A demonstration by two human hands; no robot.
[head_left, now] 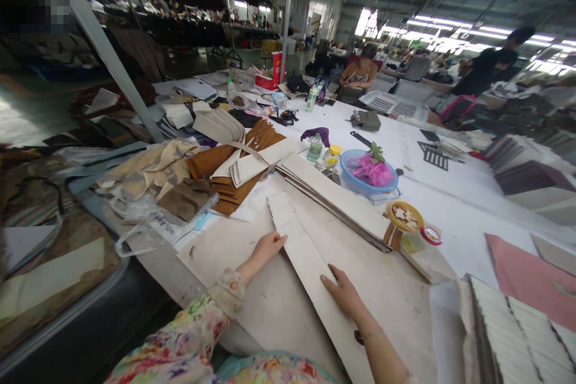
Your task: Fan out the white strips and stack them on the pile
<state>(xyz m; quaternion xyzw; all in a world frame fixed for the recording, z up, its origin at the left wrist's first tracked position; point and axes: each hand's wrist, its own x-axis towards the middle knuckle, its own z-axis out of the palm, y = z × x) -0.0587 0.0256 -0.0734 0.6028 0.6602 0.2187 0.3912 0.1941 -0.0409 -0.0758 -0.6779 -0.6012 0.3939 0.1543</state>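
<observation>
A long white strip (297,240) made of overlapping cut pieces lies diagonally on a big beige sheet (252,300) in front of me. My left hand (267,247) rests at the strip's left edge, fingers curled against it. My right hand (344,294) lies flat on the strip lower down, fingers stretched out. A second, thicker row of stacked white pieces (333,198) runs alongside on the right.
A blue bowl (368,183) with pink plastic, a small yellow dish (405,216), two small bottles (323,153), brown leather pieces (225,174) and fabric scraps (153,174) crowd the table. More stacked white pieces (508,336) lie at right. People work at the far end.
</observation>
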